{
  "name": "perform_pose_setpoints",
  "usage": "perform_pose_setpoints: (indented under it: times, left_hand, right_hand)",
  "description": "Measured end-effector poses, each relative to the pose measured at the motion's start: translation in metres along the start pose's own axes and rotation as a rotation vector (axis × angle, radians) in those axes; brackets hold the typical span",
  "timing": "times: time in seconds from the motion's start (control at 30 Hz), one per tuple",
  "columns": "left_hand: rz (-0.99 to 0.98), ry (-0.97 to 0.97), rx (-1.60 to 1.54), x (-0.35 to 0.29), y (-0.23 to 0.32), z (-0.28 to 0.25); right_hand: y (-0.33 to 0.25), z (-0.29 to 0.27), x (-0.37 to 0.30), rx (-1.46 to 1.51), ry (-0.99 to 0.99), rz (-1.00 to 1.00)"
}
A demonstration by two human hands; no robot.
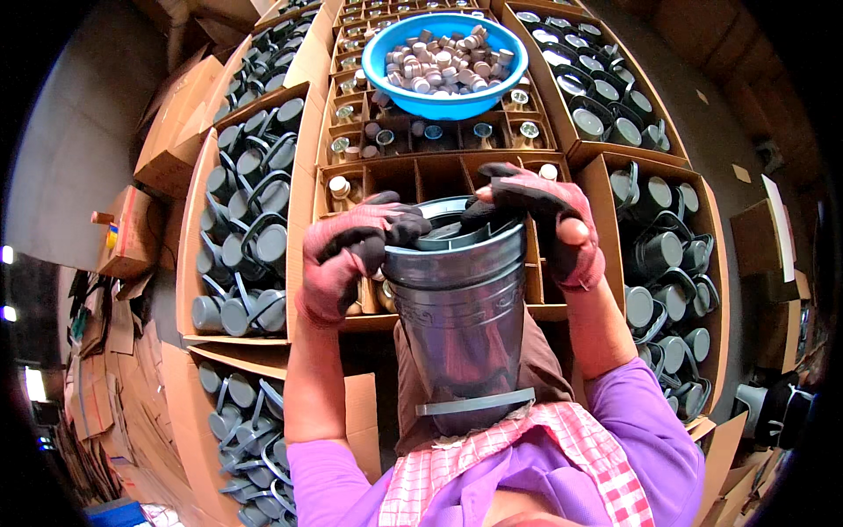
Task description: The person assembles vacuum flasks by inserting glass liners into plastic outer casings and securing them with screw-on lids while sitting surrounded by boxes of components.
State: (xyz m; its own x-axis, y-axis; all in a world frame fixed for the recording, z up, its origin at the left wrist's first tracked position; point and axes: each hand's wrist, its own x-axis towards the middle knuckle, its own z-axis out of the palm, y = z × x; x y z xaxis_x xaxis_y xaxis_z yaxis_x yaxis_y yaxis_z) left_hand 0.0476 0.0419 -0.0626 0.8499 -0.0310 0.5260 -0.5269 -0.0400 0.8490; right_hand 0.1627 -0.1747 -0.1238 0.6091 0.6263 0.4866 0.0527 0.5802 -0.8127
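From where I stand, can't read any words or numbers. Big grey bucket (457,342), just under clock middle, toward six: raised curly marks (461,299) round its side, can't tell if any are letters. Brown box (136,246) at nine o'clock: little yellow and blue patch (111,236), too small to read.

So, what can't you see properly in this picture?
All in the head view:
Deep inside the grey container: its front wall hides it.
Palms of the left hand and right hand: gloves cover them.
Beneath the blue bowl: the bowl blocks it.
Farthest boxes: cut off by the upper edge.
Marks on the caps: too small.
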Motion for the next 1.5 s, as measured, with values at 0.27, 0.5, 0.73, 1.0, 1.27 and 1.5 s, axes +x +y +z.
perform_pose_setpoints:
  times: [0.27, 0.5, 0.73, 1.0, 1.27, 1.5]
  left_hand:
    - [0.317, -0.113, 0.332, 0.011, 0.001, 0.003]
    - [0.260, -0.155, 0.686, 0.015, 0.018, 0.022]
    - [0.133, -0.133, 0.471, 0.022, 0.035, 0.019]
    - [0.139, 0.012, -0.041, -0.023, -0.067, -0.010]
    - [-0.374, 0.136, -0.761, -0.054, -0.091, 0.063]
    - [-0.599, -0.093, -0.873, -0.068, -0.053, 0.131]
  right_hand:
    - [-0.015, 0.011, 0.010, 0.095, -0.109, 0.102]
    - [0.000, 0.016, 0.011, 0.849, 0.022, 0.330]
    - [0.000, 0.011, 0.016, 0.603, 0.071, 0.229]
    - [-0.042, 0.009, -0.002, -0.949, -0.318, -0.121]
    - [-0.116, 0.027, 0.044, -0.422, -0.863, -0.036]
    - [-0.174, 0.090, 0.034, -1.172, -1.015, -0.226]
